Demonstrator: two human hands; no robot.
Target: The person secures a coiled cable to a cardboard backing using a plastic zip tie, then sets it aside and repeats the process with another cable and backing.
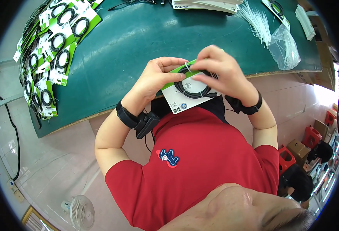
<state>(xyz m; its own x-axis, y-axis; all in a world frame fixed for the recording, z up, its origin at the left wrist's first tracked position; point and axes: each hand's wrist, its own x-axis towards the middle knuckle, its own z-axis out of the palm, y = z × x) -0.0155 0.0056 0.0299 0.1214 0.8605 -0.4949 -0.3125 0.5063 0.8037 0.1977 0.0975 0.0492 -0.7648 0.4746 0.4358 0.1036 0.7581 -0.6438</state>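
My left hand [156, 75] grips the upper left edge of a white and green backing card [174, 101], its thumb lying on the front. A coiled black cable [192, 95] is on the card, with a pale cable tie [188, 66] looped near the card's top edge. Over the upper right of the coil is my right hand [224, 71], slightly blurred, its fingers curled in close to the tie. What those fingers pinch is hidden. The card is tilted in front of me at the table's near edge.
Several carded black cables [57, 42] are piled at the table's left. A stack of cards [206, 5] lies at the far edge. Loose white cable ties [256, 23], a clear plastic bag [285, 48] and another carded cable [277, 9] lie at the right of the green table [138, 34].
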